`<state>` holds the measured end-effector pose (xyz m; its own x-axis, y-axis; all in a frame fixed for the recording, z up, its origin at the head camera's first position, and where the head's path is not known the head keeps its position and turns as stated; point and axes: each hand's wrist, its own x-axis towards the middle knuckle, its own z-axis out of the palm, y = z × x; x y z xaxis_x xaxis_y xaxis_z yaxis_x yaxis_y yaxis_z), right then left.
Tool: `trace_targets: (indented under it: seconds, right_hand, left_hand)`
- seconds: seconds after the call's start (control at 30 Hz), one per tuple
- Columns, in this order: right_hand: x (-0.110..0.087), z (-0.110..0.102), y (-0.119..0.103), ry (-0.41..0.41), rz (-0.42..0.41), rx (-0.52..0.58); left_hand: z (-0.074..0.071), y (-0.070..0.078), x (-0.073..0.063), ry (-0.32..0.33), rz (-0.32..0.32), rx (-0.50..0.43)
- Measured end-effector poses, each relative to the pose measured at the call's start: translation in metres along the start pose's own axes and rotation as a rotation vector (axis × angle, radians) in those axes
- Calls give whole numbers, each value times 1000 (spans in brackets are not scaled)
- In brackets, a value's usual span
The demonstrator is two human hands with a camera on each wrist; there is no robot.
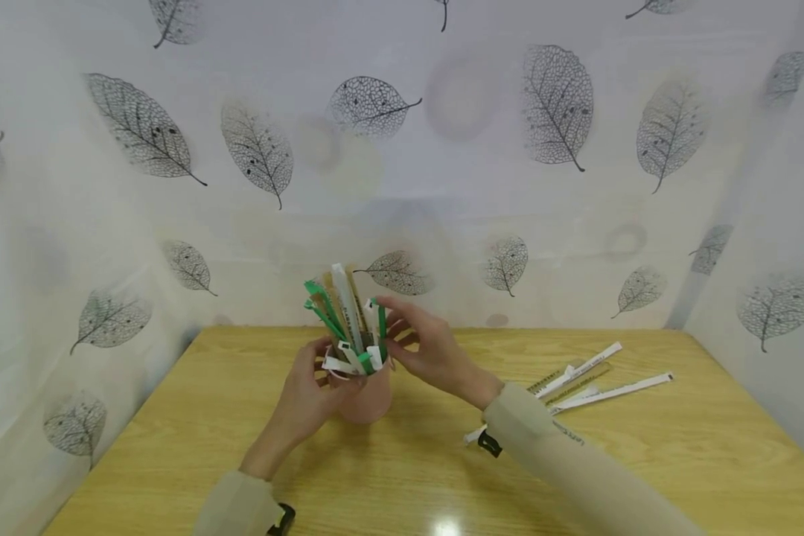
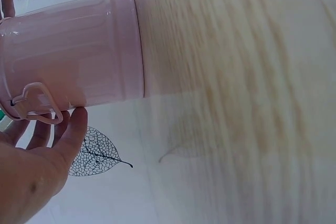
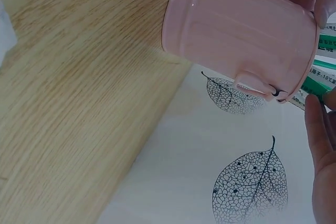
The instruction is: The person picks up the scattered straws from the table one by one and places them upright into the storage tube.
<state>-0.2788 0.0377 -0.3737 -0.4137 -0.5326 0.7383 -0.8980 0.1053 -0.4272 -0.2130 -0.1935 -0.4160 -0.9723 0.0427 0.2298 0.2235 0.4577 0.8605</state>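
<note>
two hands of mine are at a pink bucket (image 1: 368,402), which stands on the wooden table (image 1: 409,484) just left of the middle of the head view; my left hand (image 1: 313,394) grasps it by the upper side, and in the left wrist view my fingers lie against its wall beside the wire handle (image 2: 51,99), at the lower left of that frame; my right hand (image 1: 435,350), near the centre, pinches a green strip (image 1: 382,321) at the bucket's right rim, with thumb and forefinger on it.

more slim strips stand in the bucket: a long white strip (image 1: 348,309), brown ones beside it, and green strips (image 1: 324,314) leaning toward the upper left; short white and green ends stick out low over the front rim.

several loose strips (image 1: 610,393), white and brownish, lie crossed on the table at the right of the frame, partly behind my right sleeve (image 1: 549,447); a pale backdrop (image 1: 402,179) printed with dark leaves fills the upper frame.
</note>
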Motion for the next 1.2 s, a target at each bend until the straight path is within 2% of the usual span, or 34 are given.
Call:
trace_targets:
  seconds: [0.23,0.4,0.5,0.67,0.8,0.9,1.0,1.2]
  right_hand:
    - [-7,-10,-4,-23,36,-18]
    - [-18,-29,-6,-65,57,-83]
    - [-30,-47,-5,-136,81,-123]
    - [-59,-74,1,-320,102,-242]
    - [-87,-86,0,-446,108,-312]
    - [-103,-90,-6,-501,111,-332]
    - [-114,-92,-11,-532,100,-348]
    - [-125,-86,-12,-514,-25,-408]
  left_hand:
    - [1,1,0,2,-11,-1]
    - [0,1,0,-1,-7,-1]
    - [-1,1,0,3,2,4]
    - [0,0,-1,8,18,7]
    - [1,0,-2,7,17,-3]
    - [2,1,-3,6,6,-6]
    - [2,3,-2,4,9,-2]
    - [1,3,-2,6,23,9]
